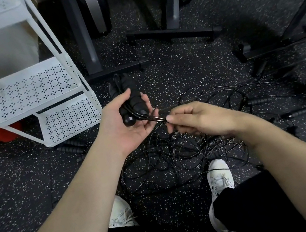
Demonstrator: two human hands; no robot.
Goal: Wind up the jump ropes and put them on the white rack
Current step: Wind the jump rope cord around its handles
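Right now the left hand (127, 124) lies palm up, its grip curled round a pair of black handles (133, 109) held side by side. From them a doubled black cord (153, 118) runs to the right hand (195, 118), whose grip pinches it between thumb and fingertips. Below both hands a tangle of jump ropes (185, 151) sprawls on the speckled floor (26, 179), between two white shoes (220, 177), with loose handles (258, 101) toward its right edge. The white rack (45, 87) stands near the floor's far left corner.
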